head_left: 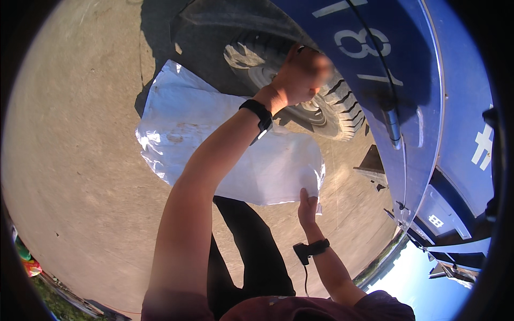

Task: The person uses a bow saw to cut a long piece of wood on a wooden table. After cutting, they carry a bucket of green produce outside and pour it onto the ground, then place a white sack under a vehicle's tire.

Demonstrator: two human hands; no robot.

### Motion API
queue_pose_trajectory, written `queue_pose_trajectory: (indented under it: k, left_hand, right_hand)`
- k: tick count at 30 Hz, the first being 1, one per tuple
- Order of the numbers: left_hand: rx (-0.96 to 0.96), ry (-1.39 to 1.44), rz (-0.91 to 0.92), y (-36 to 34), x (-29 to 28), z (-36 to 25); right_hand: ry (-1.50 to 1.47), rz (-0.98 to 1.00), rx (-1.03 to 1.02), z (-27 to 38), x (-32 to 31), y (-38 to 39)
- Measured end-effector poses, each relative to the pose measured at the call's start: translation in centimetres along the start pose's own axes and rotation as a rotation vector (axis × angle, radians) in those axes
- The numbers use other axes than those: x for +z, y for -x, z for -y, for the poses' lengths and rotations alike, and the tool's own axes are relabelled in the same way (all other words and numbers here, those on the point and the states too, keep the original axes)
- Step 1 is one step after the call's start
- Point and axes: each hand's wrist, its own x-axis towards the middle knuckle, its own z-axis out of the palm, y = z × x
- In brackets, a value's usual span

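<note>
A large white sack, creased and smudged with dirt, stretches out in front of me at an angle. My right hand pinches its near right edge, the thumb lying on top and the fingers hidden underneath. Farther up, my left hand is raised in front of a vehicle wheel, close to a blue body panel. Its fingers are curled and partly blurred. A small dark patch shows at its far side, but what it holds, if anything, is not clear. Black bands circle both wrists.
The blue vehicle fills the right side, with a dark rod-like part along its panel. A dark bracket juts low beside the wheel. Sandy ground spreads left. Colourful items lie at the far lower left.
</note>
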Motion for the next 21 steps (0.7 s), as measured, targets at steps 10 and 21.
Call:
queue_pose_trajectory:
  k: [10, 21]
  left_hand:
    - [0.113, 0.030, -0.124, 0.9, 1.1, 1.4]
    - [0.182, -0.095, -0.129, -0.7, 1.9, 2.2]
  right_hand:
    - [-0.044, -0.005, 0.005, -1.1, -0.1, -0.6]
    - [-0.139, 0.029, -0.088, 0.6, 0.5, -2.2]
